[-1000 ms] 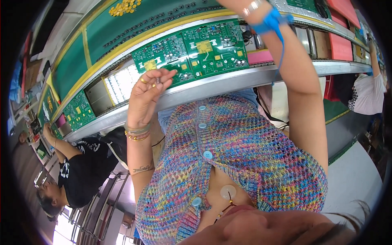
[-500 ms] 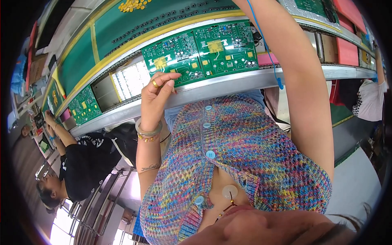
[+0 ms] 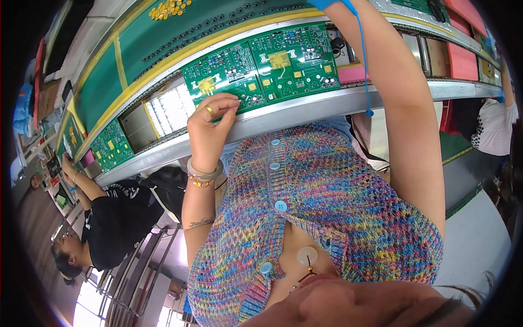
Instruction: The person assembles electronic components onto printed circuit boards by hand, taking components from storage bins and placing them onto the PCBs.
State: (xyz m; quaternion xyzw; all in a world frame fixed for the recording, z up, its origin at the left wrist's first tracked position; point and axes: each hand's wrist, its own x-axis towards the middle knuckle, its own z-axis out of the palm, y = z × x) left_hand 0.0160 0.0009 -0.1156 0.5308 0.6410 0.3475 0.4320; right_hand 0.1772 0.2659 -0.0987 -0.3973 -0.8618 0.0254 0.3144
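A left circuit board (image 3: 226, 68) and a right circuit board (image 3: 297, 66), both green, are lying side by side in the upper middle of the frame, along a metal rail (image 3: 294, 113). The left hand (image 3: 211, 124) is resting at the left board's near edge, thumb and fingers bending close together; whether they are pinching something small, I cannot tell. The right hand is reaching past the frame's top edge, so its state is not showing. Both boards are looking thin, light and stiff, probably smooth and apt to slide, with small mounted components (image 3: 328, 81) that careless pressing could bend. Bare outer edges are offering the safest hold. Toward the upper left, yellow pieces (image 3: 170, 9) are lying on the green worktop (image 3: 144, 41).
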